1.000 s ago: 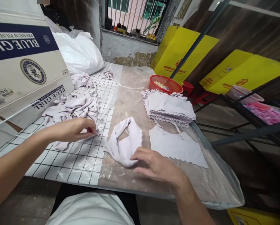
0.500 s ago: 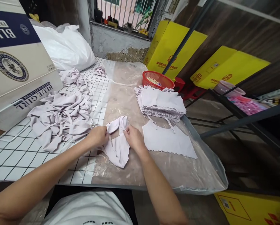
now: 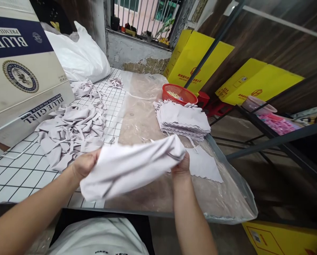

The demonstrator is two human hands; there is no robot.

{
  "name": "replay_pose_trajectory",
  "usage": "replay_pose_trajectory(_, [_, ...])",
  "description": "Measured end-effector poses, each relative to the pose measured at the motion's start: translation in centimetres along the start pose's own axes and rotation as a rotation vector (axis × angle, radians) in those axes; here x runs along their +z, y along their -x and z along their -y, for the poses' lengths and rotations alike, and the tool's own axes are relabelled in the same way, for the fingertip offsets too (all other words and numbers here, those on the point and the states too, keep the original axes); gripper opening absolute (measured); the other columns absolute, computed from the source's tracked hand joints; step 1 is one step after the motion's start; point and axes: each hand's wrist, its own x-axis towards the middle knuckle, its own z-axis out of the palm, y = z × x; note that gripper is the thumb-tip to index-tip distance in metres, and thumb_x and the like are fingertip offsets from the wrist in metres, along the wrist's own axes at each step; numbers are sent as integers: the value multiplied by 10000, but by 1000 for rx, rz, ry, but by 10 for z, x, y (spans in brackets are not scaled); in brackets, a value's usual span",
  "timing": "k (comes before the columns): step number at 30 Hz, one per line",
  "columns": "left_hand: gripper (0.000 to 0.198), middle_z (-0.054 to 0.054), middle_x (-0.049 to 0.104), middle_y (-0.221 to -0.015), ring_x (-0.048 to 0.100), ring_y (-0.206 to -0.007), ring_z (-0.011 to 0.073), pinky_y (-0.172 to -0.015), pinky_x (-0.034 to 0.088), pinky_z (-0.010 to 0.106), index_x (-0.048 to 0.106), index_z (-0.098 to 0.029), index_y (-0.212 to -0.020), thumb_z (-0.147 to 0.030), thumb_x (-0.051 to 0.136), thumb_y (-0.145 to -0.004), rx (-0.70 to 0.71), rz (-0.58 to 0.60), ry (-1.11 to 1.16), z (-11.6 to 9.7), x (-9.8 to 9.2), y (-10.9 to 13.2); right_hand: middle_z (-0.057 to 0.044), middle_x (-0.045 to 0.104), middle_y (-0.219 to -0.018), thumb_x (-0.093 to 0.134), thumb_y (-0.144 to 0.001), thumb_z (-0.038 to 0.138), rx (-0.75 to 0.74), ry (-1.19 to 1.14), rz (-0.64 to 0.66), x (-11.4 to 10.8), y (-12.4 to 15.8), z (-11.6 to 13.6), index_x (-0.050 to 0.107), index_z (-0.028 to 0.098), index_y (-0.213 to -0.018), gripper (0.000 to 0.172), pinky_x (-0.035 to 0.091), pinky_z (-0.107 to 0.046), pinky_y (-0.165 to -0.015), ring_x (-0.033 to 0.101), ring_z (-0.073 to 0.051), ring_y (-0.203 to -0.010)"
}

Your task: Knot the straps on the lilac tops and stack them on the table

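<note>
A pale lilac camisole top (image 3: pixel 132 166) is stretched between my two hands above the table, blurred by motion. My left hand (image 3: pixel 87 163) is closed on its left end. My right hand (image 3: pixel 182 165) grips the other end, with the fingers partly hidden behind the cloth. Beyond my right hand a similar top (image 3: pixel 205 164) lies flat on the plastic sheet, its straps toward the stack. Behind it sits a neat stack of the same tops (image 3: pixel 183 118). To the left of my left hand is a loose, crumpled heap of lilac garments (image 3: pixel 70 131).
A clear plastic sheet (image 3: pixel 137 120) covers the right part of the white grid-patterned table (image 3: pixel 10 180). A large carton (image 3: pixel 20 78) and a white plastic bag (image 3: pixel 79 56) stand at left. Behind the stack is a red basket (image 3: pixel 179 92). Metal shelving (image 3: pixel 277 136) runs along the right.
The camisole top has been lifted off the plastic sheet and spread wide. My left hand has moved left and my right hand right, pulling it out between them.
</note>
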Motion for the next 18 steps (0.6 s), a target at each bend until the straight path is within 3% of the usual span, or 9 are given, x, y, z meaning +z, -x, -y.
replay_pose_trajectory(2, [521,48,691,-648,602,-516,194,-465,457,268,735,-156,-837,-589,808,-556,-270,351,-342,-12,-1,6,62,593,-626,655,-772,528,-3,176,190,-2,11,22,590,249,-935,330,456,-226,-514,553,-120,-519])
replay_pose_trajectory(3, [482,49,707,-691,615,-561,196,-501,466,263,740,-159,-866,-544,811,-585,-365,457,-584,-18,-3,6,71,559,-592,652,-781,521,23,324,322,-1,16,32,591,239,-966,343,410,-215,-482,498,-105,-466])
replay_pose_trajectory(4, [409,46,716,-726,625,-605,195,-546,476,260,741,-169,-884,-484,800,-631,-423,480,-859,-23,-5,5,70,556,-592,642,-799,500,61,526,467,1,21,42,598,227,-1017,352,390,-212,-483,480,-101,-458])
replay_pose_trajectory(6, [207,62,723,-759,640,-677,207,-625,491,275,738,-170,-849,-327,754,-715,-450,322,-1399,-30,-11,-1,26,641,-700,621,-832,423,70,1004,693,10,28,56,602,204,-1159,394,425,-233,-569,560,-127,-561])
replay_pose_trajectory(8, [89,105,734,-841,655,-814,239,-698,497,301,739,-159,-829,-176,665,-783,-464,183,-1798,-32,-17,-7,-46,718,-913,627,-838,353,1,1473,793,23,34,61,590,201,-1259,449,461,-279,-709,649,-187,-768])
replay_pose_trajectory(9, [132,127,735,-909,647,-901,255,-732,495,312,743,-156,-835,-121,619,-805,-469,151,-1922,-33,-20,-10,-72,727,-984,638,-838,335,-33,1667,810,29,36,60,601,200,-1262,446,462,-301,-761,664,-216,-843])
replay_pose_trajectory(13, [235,167,675,-1134,576,-1044,298,-763,486,353,754,-150,-897,-77,535,-850,-433,20,-2134,-39,-19,-14,-121,728,-958,722,-810,358,-62,2157,803,44,46,49,722,169,-1020,282,444,-364,-850,670,-289,-942])
replay_pose_trajectory(15, [308,181,629,-1211,558,-1041,319,-755,481,388,727,-151,-1082,-108,492,-886,-355,-155,-2186,-39,-15,-10,-133,714,-976,739,-803,316,-162,2271,627,44,51,44,738,167,-915,186,426,-372,-879,657,-294,-984])
replay_pose_trajectory(18, [421,219,571,-1292,546,-1027,343,-746,474,431,608,-151,-1315,-179,415,-942,-226,-439,-2213,-27,-13,1,-106,708,-961,672,-837,172,-368,2310,288,38,60,39,729,184,-930,109,398,-360,-889,652,-254,-949])
